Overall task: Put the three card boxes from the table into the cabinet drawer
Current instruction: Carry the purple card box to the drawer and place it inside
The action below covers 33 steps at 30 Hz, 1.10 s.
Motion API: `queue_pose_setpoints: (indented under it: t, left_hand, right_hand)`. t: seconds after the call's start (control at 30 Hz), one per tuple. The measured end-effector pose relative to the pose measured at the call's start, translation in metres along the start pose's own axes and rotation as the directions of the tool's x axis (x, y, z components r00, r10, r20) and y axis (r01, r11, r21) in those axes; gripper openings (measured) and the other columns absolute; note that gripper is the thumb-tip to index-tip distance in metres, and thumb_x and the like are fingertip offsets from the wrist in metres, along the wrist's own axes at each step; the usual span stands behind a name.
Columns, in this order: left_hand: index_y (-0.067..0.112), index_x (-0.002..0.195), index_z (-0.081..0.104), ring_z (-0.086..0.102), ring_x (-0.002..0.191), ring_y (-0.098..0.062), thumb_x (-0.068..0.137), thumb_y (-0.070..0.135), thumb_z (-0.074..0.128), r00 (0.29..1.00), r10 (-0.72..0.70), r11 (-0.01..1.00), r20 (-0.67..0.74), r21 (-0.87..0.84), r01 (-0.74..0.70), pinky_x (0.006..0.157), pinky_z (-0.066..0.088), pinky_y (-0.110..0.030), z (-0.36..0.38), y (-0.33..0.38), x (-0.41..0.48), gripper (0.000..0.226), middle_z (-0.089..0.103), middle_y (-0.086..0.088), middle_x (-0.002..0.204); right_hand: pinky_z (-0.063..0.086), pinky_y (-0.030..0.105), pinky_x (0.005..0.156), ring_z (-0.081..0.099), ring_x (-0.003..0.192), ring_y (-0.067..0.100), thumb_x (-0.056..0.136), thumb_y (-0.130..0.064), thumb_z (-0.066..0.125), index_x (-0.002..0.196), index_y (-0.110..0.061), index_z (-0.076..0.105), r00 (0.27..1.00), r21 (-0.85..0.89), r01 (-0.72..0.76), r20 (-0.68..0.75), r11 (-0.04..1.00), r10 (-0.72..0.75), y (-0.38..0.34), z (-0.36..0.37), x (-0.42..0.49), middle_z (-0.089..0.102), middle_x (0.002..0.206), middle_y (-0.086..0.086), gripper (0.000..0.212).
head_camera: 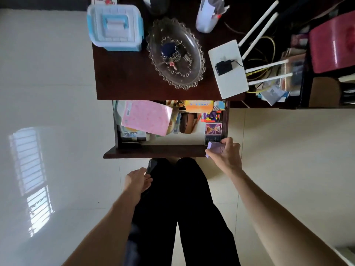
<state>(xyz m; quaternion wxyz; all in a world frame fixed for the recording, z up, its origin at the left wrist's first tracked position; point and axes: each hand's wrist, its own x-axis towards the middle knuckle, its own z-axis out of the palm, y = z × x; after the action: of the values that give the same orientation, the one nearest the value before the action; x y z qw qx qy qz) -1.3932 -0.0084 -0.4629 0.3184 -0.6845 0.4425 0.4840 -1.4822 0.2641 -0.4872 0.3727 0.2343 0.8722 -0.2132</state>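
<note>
The cabinet drawer [157, 151] stands pulled open below the dark wooden table top [124, 77]. My right hand [227, 156] grips a pale purple card box [216, 148] over the drawer's front right corner. Two card boxes lie inside along the right wall: a purple picture one [213, 128] and a darker one [211, 139] partly hidden by the held box. My left hand [137, 181] hangs by my thigh, fingers loosely curled, nothing clearly in it.
In the drawer lie a pink packet [147, 117], a brown case [187, 122] and colourful boxes [199, 106]. On the table top sit a glass dish [153, 47] with keys, a blue-white storage box [115, 27] and a white router [228, 68]. Cluttered shelves stand to the right.
</note>
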Motion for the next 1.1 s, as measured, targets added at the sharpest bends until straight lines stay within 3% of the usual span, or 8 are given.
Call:
queue_pose_setpoints:
  t: [0.13, 0.23, 0.33, 0.53, 0.73, 0.87, 0.93, 1.1]
  left_hand:
    - [0.008, 0.101, 0.059, 0.06, 0.065, -0.022, 0.093, 0.024, 0.06, 0.999, -0.043, 0.995, -0.012, -0.088, 0.042, 0.065, 0.053, -0.029, 0.027, 0.004, 0.067, 0.017, 0.061, -0.012, 0.079]
    - [0.009, 0.092, 0.061, 0.066, 0.069, -0.025, 0.09, 0.03, 0.065, 0.998, -0.044, 0.989, -0.055, -0.147, 0.036, 0.063, 0.059, -0.03, 0.039, 0.002, 0.101, 0.021, 0.067, -0.013, 0.08]
    - [0.004, 0.104, 0.057, 0.066, 0.066, -0.023, 0.094, 0.024, 0.061, 0.998, -0.001, 0.974, -0.061, -0.228, -0.013, 0.056, 0.06, -0.026, 0.049, 0.004, 0.121, 0.023, 0.068, -0.016, 0.089]
    - [0.007, 0.074, 0.043, 0.058, 0.03, -0.011, 0.093, 0.014, 0.056, 0.986, 0.06, 0.978, -0.159, -0.188, -0.09, 0.039, 0.05, -0.019, 0.059, 0.006, 0.134, 0.024, 0.062, -0.013, 0.065]
    - [0.008, 0.072, 0.044, 0.061, 0.034, -0.013, 0.092, 0.016, 0.058, 0.978, 0.1, 0.976, -0.182, -0.174, -0.132, 0.04, 0.051, -0.019, 0.058, 0.003, 0.138, 0.026, 0.063, -0.013, 0.065]
    - [0.012, 0.073, 0.043, 0.063, 0.042, -0.018, 0.092, 0.017, 0.057, 0.981, 0.114, 0.975, -0.158, -0.172, -0.141, 0.053, 0.054, -0.027, 0.056, -0.002, 0.145, 0.024, 0.066, -0.011, 0.055]
    - [0.012, 0.073, 0.044, 0.063, 0.038, -0.015, 0.092, 0.019, 0.057, 0.981, 0.126, 0.973, -0.149, -0.176, -0.152, 0.051, 0.054, -0.025, 0.055, -0.004, 0.15, 0.024, 0.064, -0.003, 0.04]
    - [0.013, 0.076, 0.044, 0.065, 0.04, -0.013, 0.092, 0.021, 0.059, 0.978, 0.156, 0.967, -0.138, -0.179, -0.179, 0.046, 0.054, -0.022, 0.054, -0.01, 0.158, 0.024, 0.065, 0.004, 0.04]
  right_hand:
    - [0.05, 0.028, 0.061, 0.058, 0.092, 0.026, 0.074, -0.047, 0.085, 0.126, -0.013, 0.044, 0.998, -0.102, 0.045, -0.039, 0.994, -0.049, 0.02, 0.046, 0.057, 0.047, 0.122, 0.016, 0.074]
    - [0.046, 0.03, 0.061, 0.064, 0.089, 0.031, 0.073, -0.051, 0.081, 0.121, -0.017, 0.045, 0.998, -0.196, 0.033, -0.045, 0.98, -0.043, 0.033, 0.069, 0.082, 0.046, 0.117, 0.013, 0.069]
    - [0.049, 0.033, 0.068, 0.064, 0.092, 0.032, 0.072, -0.05, 0.078, 0.119, -0.018, 0.046, 0.997, -0.269, 0.032, -0.063, 0.963, -0.051, 0.039, 0.082, 0.095, 0.049, 0.115, 0.013, 0.066]
    - [0.055, 0.049, 0.091, 0.06, 0.109, 0.038, 0.078, -0.055, 0.075, 0.133, -0.017, 0.047, 0.996, -0.354, 0.005, -0.078, 0.935, -0.035, 0.039, 0.093, 0.11, 0.051, 0.125, 0.02, 0.072]
    - [0.051, 0.049, 0.095, 0.051, 0.119, 0.036, 0.08, -0.052, 0.076, 0.133, -0.014, 0.049, 0.994, -0.469, -0.004, -0.1, 0.883, -0.049, 0.037, 0.098, 0.121, 0.042, 0.133, 0.018, 0.07]
    - [0.05, 0.051, 0.1, 0.052, 0.124, 0.038, 0.083, -0.046, 0.077, 0.142, -0.015, 0.042, 0.997, -0.447, -0.027, -0.076, 0.894, -0.008, 0.04, 0.101, 0.13, 0.045, 0.137, 0.019, 0.075]
    - [0.049, 0.053, 0.1, 0.055, 0.124, 0.038, 0.085, -0.045, 0.075, 0.146, -0.016, 0.038, 0.998, -0.435, -0.016, -0.054, 0.9, -0.008, 0.041, 0.104, 0.134, 0.05, 0.136, 0.019, 0.077]
    - [0.053, 0.052, 0.096, 0.059, 0.119, 0.037, 0.087, -0.044, 0.075, 0.149, -0.017, 0.033, 0.999, -0.43, -0.006, -0.035, 0.903, -0.011, 0.045, 0.111, 0.142, 0.053, 0.133, 0.018, 0.079]
